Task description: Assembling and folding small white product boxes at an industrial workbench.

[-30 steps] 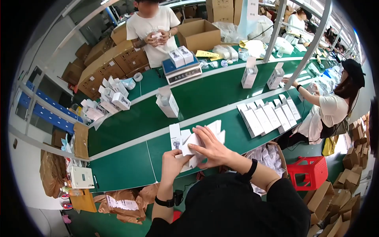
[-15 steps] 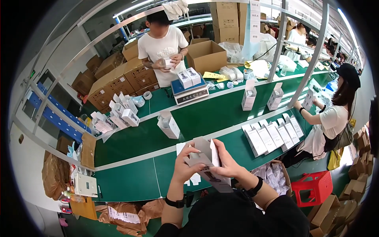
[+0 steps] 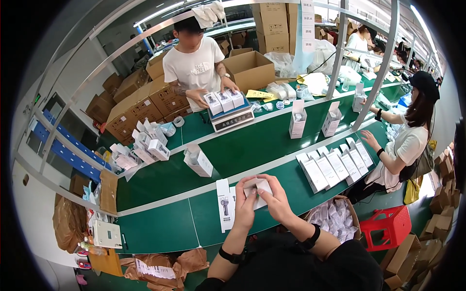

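Note:
Both of my hands wrap a small white carton (image 3: 257, 186) above the near bench. My left hand (image 3: 245, 207) grips its left side, and my right hand (image 3: 276, 202) grips its right side. Both thumbs press in at its end flaps, and most of the carton is hidden by my fingers. Beside my left hand, a flat white carton blank (image 3: 224, 213) printed with a handheld fan lies on the green bench top. To the right of my hands, several white cartons with raised flaps (image 3: 335, 167) lean in a row.
Open cartons (image 3: 198, 161) stand on the green belt (image 3: 252, 138) beyond the bench. Across it, a co-worker handles three boxes on a scale (image 3: 233, 119); another co-worker reaches in at right. A box of wrapped items (image 3: 335, 218) and a red stool (image 3: 386, 225) stand lower right.
My hands have turned the carton and closed around its end, exposing the carton blank. Belt cartons have shifted left. The far co-worker has set a third box on the scale.

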Demonstrator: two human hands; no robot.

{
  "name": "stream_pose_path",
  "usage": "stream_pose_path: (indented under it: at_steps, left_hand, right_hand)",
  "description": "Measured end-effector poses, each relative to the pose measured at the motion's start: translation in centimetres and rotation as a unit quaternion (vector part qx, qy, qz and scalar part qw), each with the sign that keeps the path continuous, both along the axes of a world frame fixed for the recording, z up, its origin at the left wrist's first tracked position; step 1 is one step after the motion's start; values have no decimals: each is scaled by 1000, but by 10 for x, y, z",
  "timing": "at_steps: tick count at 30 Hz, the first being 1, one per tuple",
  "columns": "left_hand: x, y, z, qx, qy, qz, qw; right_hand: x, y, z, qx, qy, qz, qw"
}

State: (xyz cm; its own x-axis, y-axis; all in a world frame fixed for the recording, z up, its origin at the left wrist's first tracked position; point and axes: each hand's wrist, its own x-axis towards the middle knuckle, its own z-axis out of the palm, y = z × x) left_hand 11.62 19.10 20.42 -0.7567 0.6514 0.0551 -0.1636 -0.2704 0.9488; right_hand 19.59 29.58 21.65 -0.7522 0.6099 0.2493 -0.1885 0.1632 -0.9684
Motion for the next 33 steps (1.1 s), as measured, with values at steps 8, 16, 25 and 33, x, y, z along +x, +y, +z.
stream_pose_path:
  at_steps: [8, 16, 25, 33]
  left_hand:
    - [-6, -16, -15, -63, 175, -74, 980]
    - [-8, -21, -29, -86, 15, -103, 991]
    - [-27, -42, -54, -170, 442, -89, 877]
    - [-62, -113, -181, -537, 466, -189, 678]
  right_hand:
    - [3, 7, -11, -106, -11, 26, 994]
    - [2, -4, 0, -8, -144, 4, 990]
    - [14, 9, -11, 100, -164, 65, 979]
    - [64, 110, -167, 407, -267, -78, 870]
